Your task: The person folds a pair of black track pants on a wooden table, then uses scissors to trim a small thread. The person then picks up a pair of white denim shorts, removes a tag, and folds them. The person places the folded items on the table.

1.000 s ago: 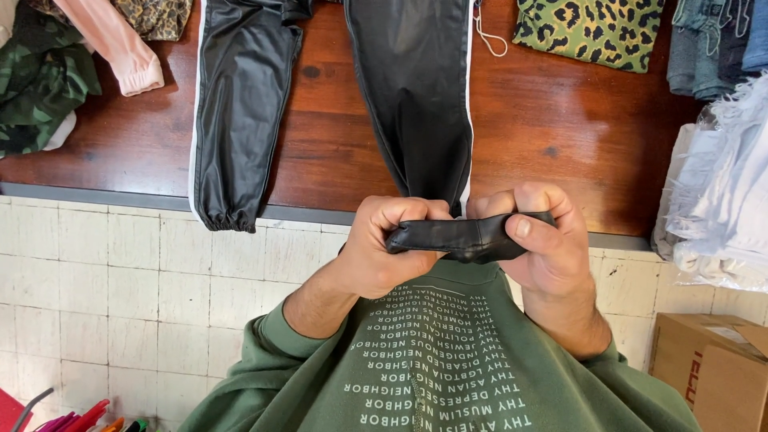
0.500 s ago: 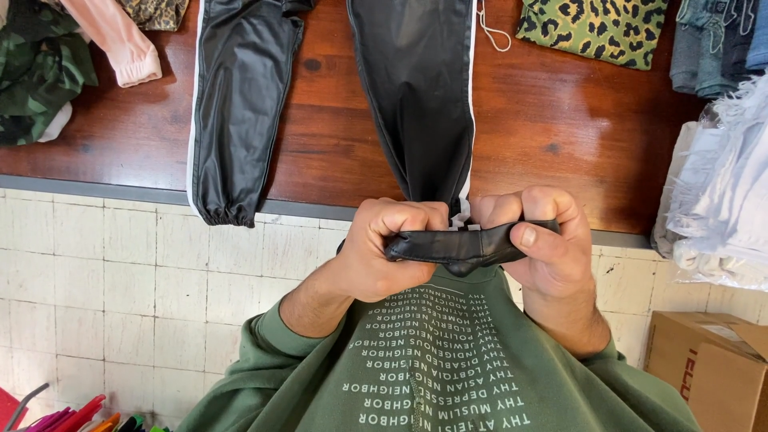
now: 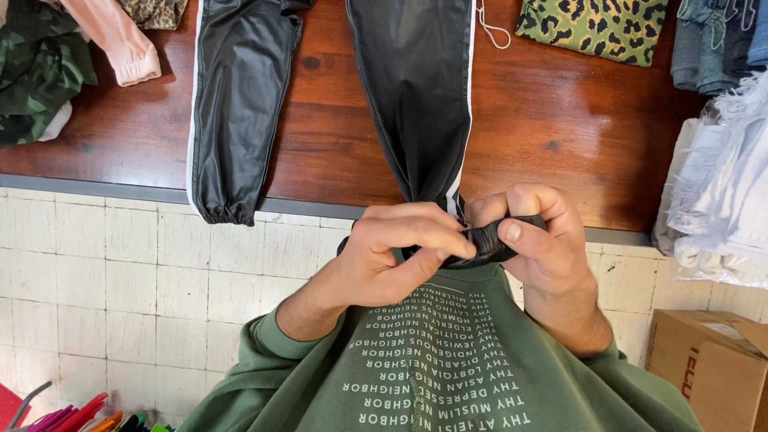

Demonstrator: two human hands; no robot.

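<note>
black, shiny trousers (image 3: pixel 336 96) with a white stripe down each outer seam lie spread on a dark wooden table (image 3: pixel 560 136), the legs pointing toward the person. the cuff (image 3: pixel 484 242) of the leg on the right hangs past the table edge and is bunched between both hands. the left hand (image 3: pixel 404 244) is clenched over the gathered cuff from the near side, fingers curled around the fabric, thumb pressing along it. the right hand (image 3: pixel 536 236) grips the same cuff from the other end, thumb on top, fingers wrapped behind. the two hands touch, just over the chest of a green sweatshirt (image 3: pixel 440 368) with pale lettering. the other leg's elastic cuff (image 3: pixel 218 210) rests at the table's edge, well apart from the hands. around the table: a leopard-print green cloth (image 3: pixel 596 28) at the top right, a pink sleeve (image 3: pixel 112 40) and camouflage fabric (image 3: pixel 36 76) at the top left, pale folded denim (image 3: pixel 720 192) at the right, and a cardboard box (image 3: pixel 712 368) on the tiled floor (image 3: pixel 96 272).
</note>
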